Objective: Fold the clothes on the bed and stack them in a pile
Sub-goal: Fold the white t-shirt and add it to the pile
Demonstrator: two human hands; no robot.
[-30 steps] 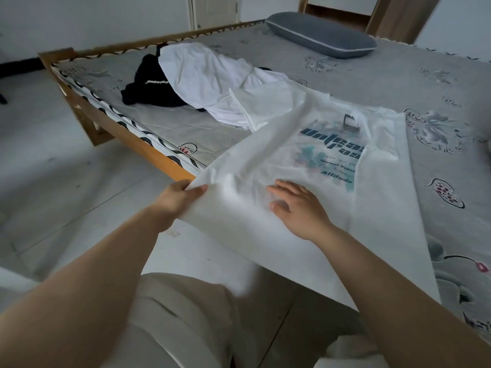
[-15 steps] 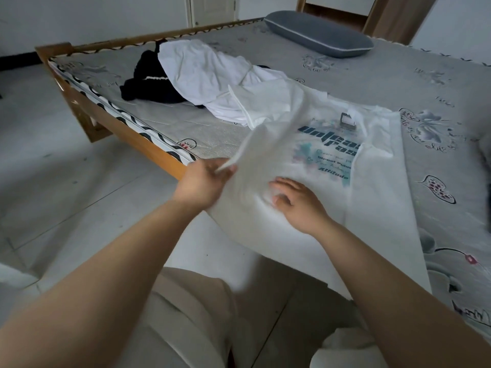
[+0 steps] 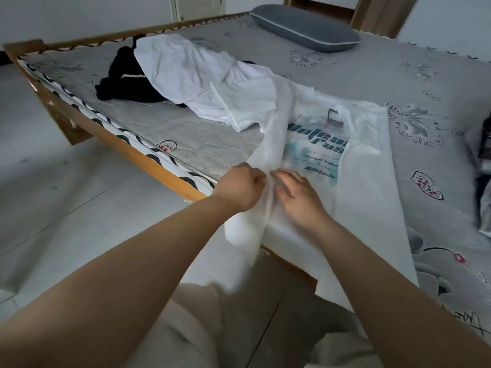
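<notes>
Early stage. Left hand (image 3: 243, 185) pinches the printed T-shirt (image 3: 366, 181) side edge; right hand (image 3: 299, 193) presses flat on it, near bed (image 3: 186, 144) edge. Unfolded white garment (image 3: 186, 73) and black garment (image 3: 119, 78) wait at 11 o'clock. I see no pile.

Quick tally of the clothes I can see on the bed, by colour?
White: 2, the printed T-shirt gripped by the left hand and pressed by the right hand, plus a crumpled white garment.
Black: 1, a black garment partly under that.
Total: 3.
</notes>
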